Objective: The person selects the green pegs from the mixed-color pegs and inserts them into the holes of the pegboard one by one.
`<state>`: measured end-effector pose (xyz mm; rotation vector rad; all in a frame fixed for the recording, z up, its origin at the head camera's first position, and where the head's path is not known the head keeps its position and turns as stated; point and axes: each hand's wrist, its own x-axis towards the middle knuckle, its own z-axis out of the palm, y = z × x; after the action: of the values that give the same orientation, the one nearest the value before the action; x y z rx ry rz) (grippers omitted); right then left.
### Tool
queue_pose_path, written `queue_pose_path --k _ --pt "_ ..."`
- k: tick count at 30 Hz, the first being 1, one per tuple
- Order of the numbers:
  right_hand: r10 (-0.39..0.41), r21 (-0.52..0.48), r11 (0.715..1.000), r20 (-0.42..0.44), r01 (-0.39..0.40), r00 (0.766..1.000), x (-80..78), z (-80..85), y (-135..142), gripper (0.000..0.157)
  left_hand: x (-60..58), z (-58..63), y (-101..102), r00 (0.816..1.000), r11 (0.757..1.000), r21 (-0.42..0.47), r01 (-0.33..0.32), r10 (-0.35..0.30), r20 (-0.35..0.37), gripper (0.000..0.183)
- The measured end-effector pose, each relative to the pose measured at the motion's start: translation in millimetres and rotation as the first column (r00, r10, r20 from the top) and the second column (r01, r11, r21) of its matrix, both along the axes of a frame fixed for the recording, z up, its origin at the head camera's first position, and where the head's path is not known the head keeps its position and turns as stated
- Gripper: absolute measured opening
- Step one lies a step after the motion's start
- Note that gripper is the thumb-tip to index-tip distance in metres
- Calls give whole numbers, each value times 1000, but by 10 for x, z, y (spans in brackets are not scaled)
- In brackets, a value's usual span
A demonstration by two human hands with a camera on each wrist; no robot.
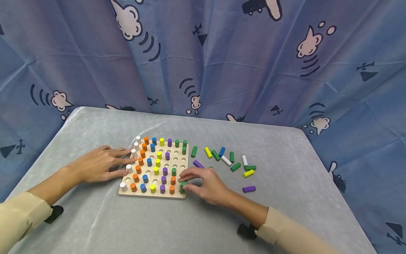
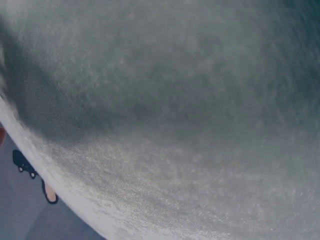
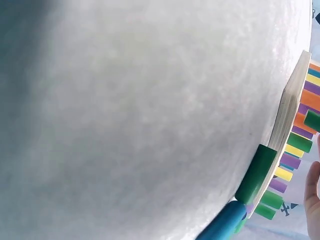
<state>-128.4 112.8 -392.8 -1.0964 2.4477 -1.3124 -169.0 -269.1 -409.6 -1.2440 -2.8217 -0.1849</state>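
A pale wooden pegboard [image 1: 151, 193] lies on the table, with white, orange, blue, yellow, purple and green pegs standing in rows. My right hand [image 1: 209, 185] pinches a green peg [image 1: 182, 187] at the board's near right corner. That peg stands upright; whether it is fully seated in a hole cannot be seen. At the left edge, my left hand [image 1: 99, 164] rests with its fingers extended onto the board beside the white pegs [image 1: 129, 168]. The right wrist view catches the board's side [image 3: 290, 107] and part of the right fingers [image 3: 312, 185]; the left wrist view has only tabletop and curtain.
Loose pegs lie right of the board: several green ones [image 1: 235, 167], yellow [image 1: 208, 152], blue [image 1: 222, 151], white [image 1: 226, 161] and purple [image 1: 248, 189]. A patterned blue curtain [image 1: 203, 70] hangs behind the grey-covered table [image 1: 285, 169].
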Motion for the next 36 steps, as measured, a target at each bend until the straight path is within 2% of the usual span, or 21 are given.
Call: queue_pose_path --k 10,21,36 --pt "27 -29 999 18 -27 999 9 -55 -36 30 -8 -5 13 1000 1000 3 6 -6 -8 47" --pt "64 16 998 -46 -63 997 5 -74 -14 32 1 -9 14 1000 1000 7 18 -18 -21 47" --pt "88 57 995 -39 -85 995 20 -118 -36 30 8 -17 -3 1000 1000 16 8 -8 -20 47"
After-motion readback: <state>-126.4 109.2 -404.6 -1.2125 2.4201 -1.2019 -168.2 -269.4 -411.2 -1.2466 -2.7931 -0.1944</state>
